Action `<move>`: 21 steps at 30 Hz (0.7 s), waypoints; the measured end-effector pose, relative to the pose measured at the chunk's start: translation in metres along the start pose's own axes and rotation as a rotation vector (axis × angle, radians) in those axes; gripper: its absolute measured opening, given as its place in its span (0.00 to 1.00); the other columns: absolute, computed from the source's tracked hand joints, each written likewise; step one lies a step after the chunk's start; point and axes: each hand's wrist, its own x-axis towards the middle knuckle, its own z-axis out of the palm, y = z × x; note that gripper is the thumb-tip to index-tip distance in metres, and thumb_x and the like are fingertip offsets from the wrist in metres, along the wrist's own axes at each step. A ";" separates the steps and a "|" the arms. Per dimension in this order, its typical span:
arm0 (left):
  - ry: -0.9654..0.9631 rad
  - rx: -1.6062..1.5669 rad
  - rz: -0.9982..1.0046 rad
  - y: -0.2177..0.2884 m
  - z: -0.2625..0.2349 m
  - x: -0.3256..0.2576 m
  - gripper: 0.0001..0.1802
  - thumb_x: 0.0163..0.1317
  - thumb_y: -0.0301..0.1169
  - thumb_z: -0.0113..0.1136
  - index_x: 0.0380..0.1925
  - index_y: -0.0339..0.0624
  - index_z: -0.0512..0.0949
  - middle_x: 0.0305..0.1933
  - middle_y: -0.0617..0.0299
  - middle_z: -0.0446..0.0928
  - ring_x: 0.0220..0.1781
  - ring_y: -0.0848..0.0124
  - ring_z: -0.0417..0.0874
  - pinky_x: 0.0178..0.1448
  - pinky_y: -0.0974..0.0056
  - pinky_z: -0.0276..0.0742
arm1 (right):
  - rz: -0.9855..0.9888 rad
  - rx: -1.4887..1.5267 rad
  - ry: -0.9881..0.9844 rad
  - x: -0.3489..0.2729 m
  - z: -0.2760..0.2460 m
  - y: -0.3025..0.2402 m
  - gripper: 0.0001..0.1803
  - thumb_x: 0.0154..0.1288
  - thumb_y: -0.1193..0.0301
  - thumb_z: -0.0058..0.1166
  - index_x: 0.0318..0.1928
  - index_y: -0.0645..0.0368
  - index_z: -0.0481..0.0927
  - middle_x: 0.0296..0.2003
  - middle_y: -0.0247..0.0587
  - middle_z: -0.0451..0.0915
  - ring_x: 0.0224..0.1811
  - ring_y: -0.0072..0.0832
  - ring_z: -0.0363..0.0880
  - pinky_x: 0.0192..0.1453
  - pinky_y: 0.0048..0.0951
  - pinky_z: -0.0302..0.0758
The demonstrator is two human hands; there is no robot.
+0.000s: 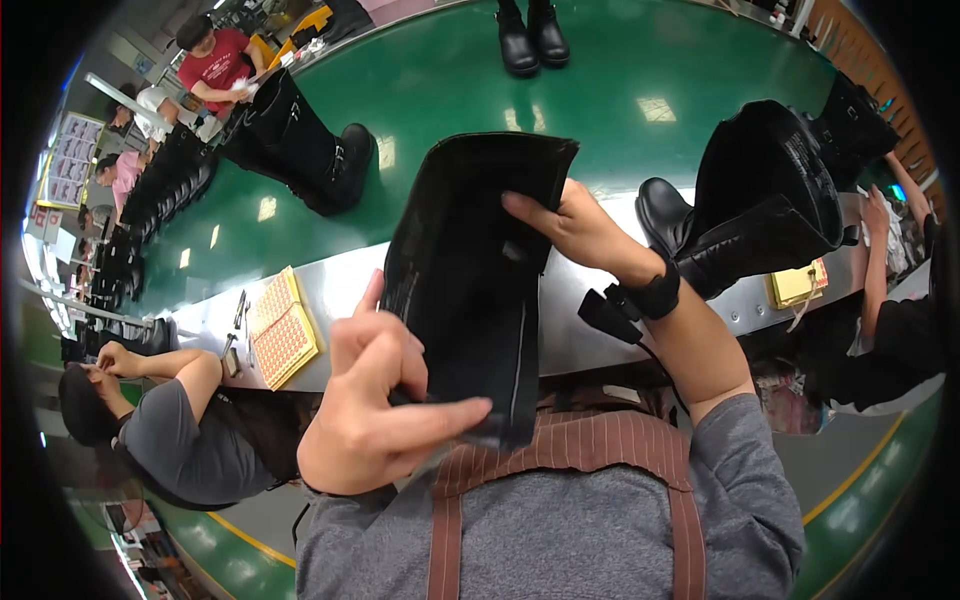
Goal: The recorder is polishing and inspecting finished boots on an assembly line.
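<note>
2 bare hands at a tall black leather boot shaft [465,270].
The right hand [585,232] pinches its rim, thumb inside; the half-curled left hand [365,410] touches its left side (whether gripping, I cannot tell), above a silvery metal strip [340,300]. Beyond, 2 black round-toed leather boots [517,48] stand on a glossy green surface [430,90].

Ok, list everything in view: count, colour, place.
Boot shaft: one, black, held centre.
Far boots: two, black, top centre.
Buckled boot: one, black, upper left.
Overlapping boots: at least two, black, right.
Boot row: several, black, far left.
Bench top: one, green, behind shaft.
Metal ledge: one, silver, nearby.
Pads: two, yellow, ledge left and right.
Small tools: several, dark, near left pad.
Other people: several, varied clothing, both sides.
Apron: one, brown striped, bottom centre.
Wristband: one, black, right wrist.
Left grip: one, bare, shaft's left.
Right grip: one, bare, shaft's right.
</note>
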 end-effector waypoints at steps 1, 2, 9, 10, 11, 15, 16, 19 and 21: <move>-0.015 -0.022 0.059 -0.002 -0.001 -0.006 0.24 0.24 0.34 0.71 0.32 0.59 0.89 0.29 0.68 0.58 0.42 0.63 0.63 0.44 0.64 0.65 | -0.028 0.006 -0.031 0.001 -0.001 0.003 0.18 0.72 0.61 0.53 0.41 0.67 0.81 0.25 0.35 0.80 0.28 0.17 0.74 0.33 0.28 0.73; -0.033 -0.026 0.045 -0.003 -0.001 -0.011 0.24 0.24 0.34 0.71 0.32 0.59 0.89 0.29 0.68 0.58 0.42 0.63 0.63 0.44 0.64 0.65 | -0.007 -0.012 -0.047 0.002 -0.003 0.005 0.18 0.72 0.60 0.53 0.39 0.67 0.81 0.23 0.35 0.78 0.26 0.17 0.73 0.32 0.27 0.72; -0.037 -0.028 0.119 -0.009 -0.001 -0.019 0.24 0.22 0.35 0.70 0.31 0.59 0.89 0.31 0.68 0.60 0.43 0.62 0.64 0.46 0.64 0.66 | -0.024 -0.060 -0.097 0.002 0.001 0.011 0.23 0.72 0.57 0.53 0.32 0.68 0.78 0.17 0.34 0.69 0.22 0.18 0.65 0.27 0.28 0.67; -0.008 -0.025 0.115 -0.009 -0.002 -0.016 0.24 0.22 0.35 0.70 0.30 0.59 0.89 0.31 0.68 0.61 0.43 0.62 0.64 0.47 0.63 0.66 | -0.014 -0.093 -0.056 0.001 0.001 0.011 0.23 0.72 0.56 0.52 0.32 0.68 0.79 0.17 0.34 0.71 0.22 0.19 0.67 0.28 0.28 0.69; 0.048 0.006 0.069 -0.008 0.000 -0.011 0.25 0.23 0.31 0.71 0.32 0.57 0.89 0.32 0.67 0.61 0.43 0.62 0.66 0.49 0.61 0.67 | 0.001 -0.117 -0.027 0.001 0.001 0.012 0.24 0.72 0.55 0.52 0.33 0.68 0.79 0.18 0.35 0.72 0.22 0.20 0.67 0.28 0.29 0.69; 0.448 0.025 -0.223 -0.023 0.034 0.025 0.34 0.33 0.21 0.76 0.48 0.43 0.82 0.49 0.55 0.68 0.50 0.62 0.72 0.55 0.59 0.73 | 0.023 -0.100 0.064 0.001 -0.001 0.023 0.24 0.73 0.55 0.50 0.39 0.68 0.80 0.25 0.40 0.80 0.29 0.22 0.76 0.36 0.28 0.74; 0.507 -0.033 -0.173 -0.032 0.043 0.037 0.39 0.35 0.22 0.77 0.55 0.43 0.77 0.53 0.54 0.66 0.52 0.61 0.73 0.56 0.59 0.74 | 0.033 -0.122 0.083 0.001 -0.003 0.025 0.23 0.73 0.56 0.49 0.42 0.67 0.80 0.28 0.43 0.82 0.33 0.24 0.79 0.40 0.28 0.75; 0.634 -0.163 -0.135 -0.050 0.062 0.056 0.51 0.37 0.24 0.79 0.65 0.43 0.64 0.60 0.53 0.61 0.57 0.60 0.73 0.56 0.61 0.76 | 0.185 -0.162 0.031 -0.001 -0.012 0.022 0.19 0.71 0.63 0.52 0.54 0.63 0.76 0.43 0.47 0.83 0.48 0.30 0.81 0.50 0.29 0.75; 0.704 -0.243 -0.109 -0.056 0.067 0.060 0.57 0.38 0.26 0.80 0.70 0.43 0.57 0.64 0.52 0.58 0.59 0.60 0.73 0.56 0.61 0.77 | 0.075 0.119 0.195 -0.008 -0.012 0.007 0.25 0.61 0.71 0.56 0.60 0.60 0.73 0.53 0.44 0.78 0.55 0.33 0.77 0.57 0.33 0.72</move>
